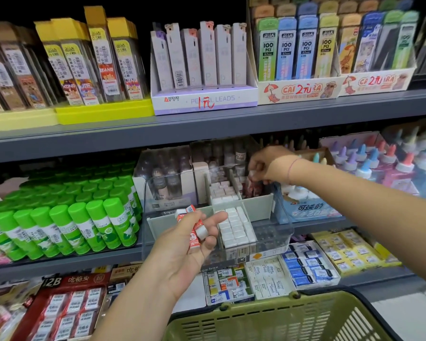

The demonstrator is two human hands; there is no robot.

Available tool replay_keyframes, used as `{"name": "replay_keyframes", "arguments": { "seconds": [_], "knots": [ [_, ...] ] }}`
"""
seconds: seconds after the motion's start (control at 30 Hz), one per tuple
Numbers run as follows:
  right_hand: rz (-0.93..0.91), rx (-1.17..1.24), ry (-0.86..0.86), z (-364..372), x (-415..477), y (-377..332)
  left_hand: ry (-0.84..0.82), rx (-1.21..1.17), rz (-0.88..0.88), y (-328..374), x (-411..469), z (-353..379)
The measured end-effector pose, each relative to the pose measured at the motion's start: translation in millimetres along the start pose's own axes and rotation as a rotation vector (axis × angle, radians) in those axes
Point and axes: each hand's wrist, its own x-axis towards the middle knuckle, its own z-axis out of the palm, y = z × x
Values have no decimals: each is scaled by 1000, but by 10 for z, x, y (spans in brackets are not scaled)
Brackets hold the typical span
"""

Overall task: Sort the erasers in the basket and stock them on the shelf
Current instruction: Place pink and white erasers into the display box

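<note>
Nearest, at the bottom right, is the slatted rim of a green basket. Just beyond it, the lower shelf carries open cartons of wrapped erasers: a red carton on the left marked 2B, blue-sleeved erasers further right and yellow-sleeved erasers right of those.

Above the lower shelf the left grip, a bare hand turned palm up, is clamped on red-and-white erasers. Thumb and curled fingers hold at least two of them together, their white ends showing. They hang just in front of the near left compartment of a clear organiser box, which stands on the middle shelf and juts out past its edge. Grey dividers split the box. The near middle compartment is packed with rows of small white erasers, and the compartment behind it holds more pale blocks.

To the left of the box, green glue sticks lie stacked in rows on the middle shelf.

Further in, the right grip reaches over the far right compartment of the box, fingers curled downward. Something small and whitish shows at the fingertips, but it is blurred, and I cannot tell whether the grip is clamped on it. Right of that wrist stand glue bottles with pastel caps.

Farthest, the upper shelf bears display cartons of pencil leads.
</note>
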Motion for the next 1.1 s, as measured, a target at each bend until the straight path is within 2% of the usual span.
{"name": "replay_keyframes", "arguments": {
  "seconds": [0.37,0.6,0.8,0.9,0.97,1.03,1.1],
  "knots": [
    [-222,-430,154,354,161,60,-37,38,-41,-16,8,-16],
    [-178,-373,199,382,123,50,-48,59,-43,-45,-5,-10],
    [-174,-351,159,339,94,-15,-72,28,-19,-39,-13,-23],
    [-171,-154,203,243,-55,-124,-87,21,-18,-43,-2,-37],
    [-184,179,217,184,-224,-278,-99,33,-12,-46,8,-41],
    [-183,529,45,141,-416,-475,-106,50,-2,-53,16,-40],
    [-171,709,-167,130,-575,-628,-110,68,11,-67,24,-37]
  ]
}}
